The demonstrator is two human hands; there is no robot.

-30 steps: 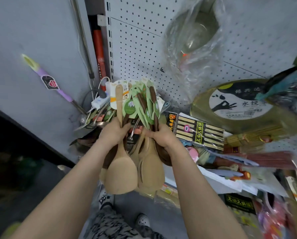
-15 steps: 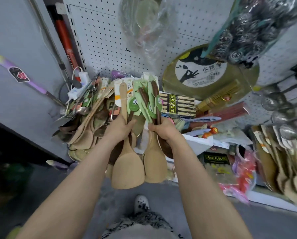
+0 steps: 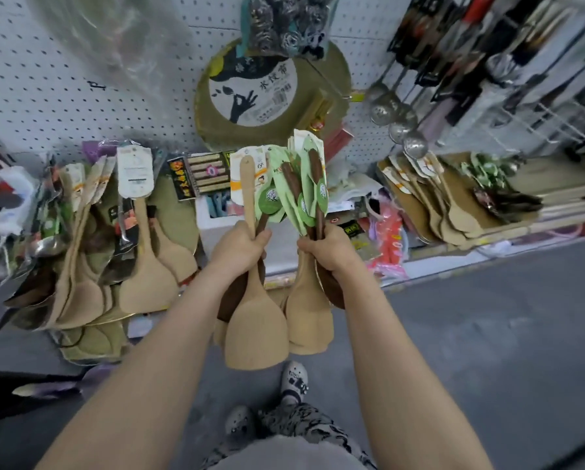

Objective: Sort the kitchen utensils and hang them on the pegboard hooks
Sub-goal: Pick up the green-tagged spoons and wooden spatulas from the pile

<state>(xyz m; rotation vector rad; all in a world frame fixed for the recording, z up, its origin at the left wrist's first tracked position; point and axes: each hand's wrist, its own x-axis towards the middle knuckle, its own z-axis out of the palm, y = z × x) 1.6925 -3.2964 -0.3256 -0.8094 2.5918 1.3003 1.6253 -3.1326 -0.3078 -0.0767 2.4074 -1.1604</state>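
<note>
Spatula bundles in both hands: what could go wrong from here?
Left hand and right hand each grip several spatulas by the handles; with no hand free, one could slip while hooking onto the pegboard. Dark and light spatulas are mixed in both bundles, so they may get hung unsorted.

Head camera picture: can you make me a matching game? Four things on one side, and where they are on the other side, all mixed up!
Things:
A. left hand
B. metal ladles
C. steel scourers
D. shoes

Places:
1. on the grey floor, at the bottom
2. in a bag at the top, in front of the pegboard
3. gripping the pale wooden spatula
4. hanging in a row on the right

Pairs: A-3, B-4, C-2, D-1.
</note>
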